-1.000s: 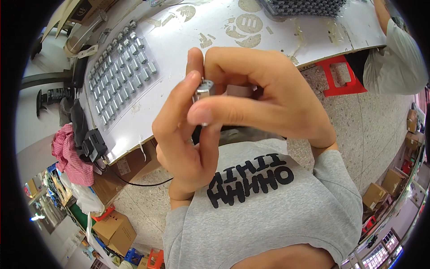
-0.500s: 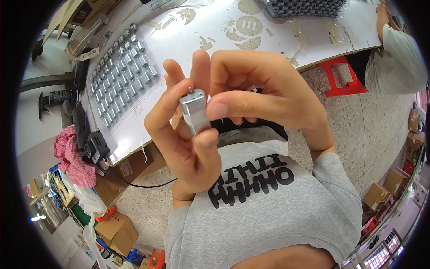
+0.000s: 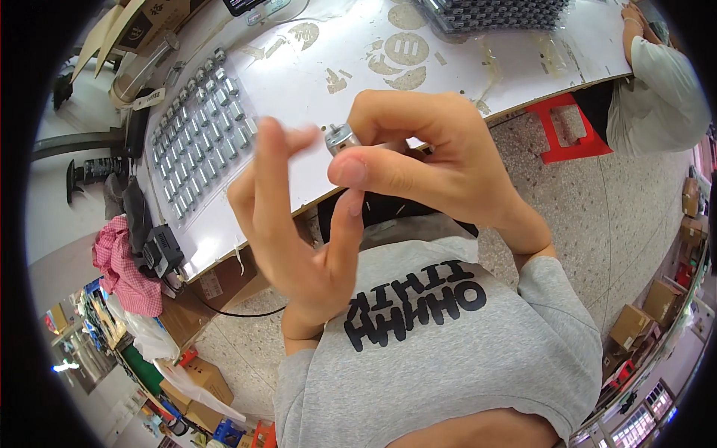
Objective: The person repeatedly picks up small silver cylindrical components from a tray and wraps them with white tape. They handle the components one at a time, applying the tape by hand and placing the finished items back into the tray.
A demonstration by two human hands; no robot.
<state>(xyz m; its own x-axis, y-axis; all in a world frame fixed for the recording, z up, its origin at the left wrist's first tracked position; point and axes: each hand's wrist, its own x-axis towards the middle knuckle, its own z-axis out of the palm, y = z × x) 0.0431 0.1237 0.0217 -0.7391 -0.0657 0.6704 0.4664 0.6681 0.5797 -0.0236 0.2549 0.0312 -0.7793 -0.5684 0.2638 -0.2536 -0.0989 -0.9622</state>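
- Small silver motor (image 3: 341, 139), held up in front of the chest, near the middle of the view. Its metal shaft (image 3: 333, 128) pokes out toward 11 o'clock. Clock directions below are from this motor.
- Right hand (image 3: 448, 164), at about 4 o'clock: pinching the motor, thumb across the near side, so a good bit of the body is covered.
- Left hand (image 3: 291, 250), at about 7 o'clock: fingers spread, index a bit blurry and apart from the motor. Can't tell if the thumb touches its hidden lower end.
- How far along: I'd call it mid-handling on this one piece. It's off the table (image 3: 351, 45) and in the fingers, but not set down anywhere yet. Can't tell which of the other motors are done and which are left, tbh.
- Count in hand: one motor, one shaft showing.
- Laid-out motors (image 3: 204, 118), 9 o'clock: neat slanted rows, maybe forty-ish. Too small for an exact number, sorry.
- Dense stack of similar-looking parts (image 3: 497, 15), 2 o'clock: one pile, cut off by the edge, way too packed to count.
- Also: one red stool (image 3: 564, 154) at 3 o'clock, one co-worker (image 3: 665, 89) between 2 and 3, and one pink checked cloth (image 3: 127, 269) around 8.
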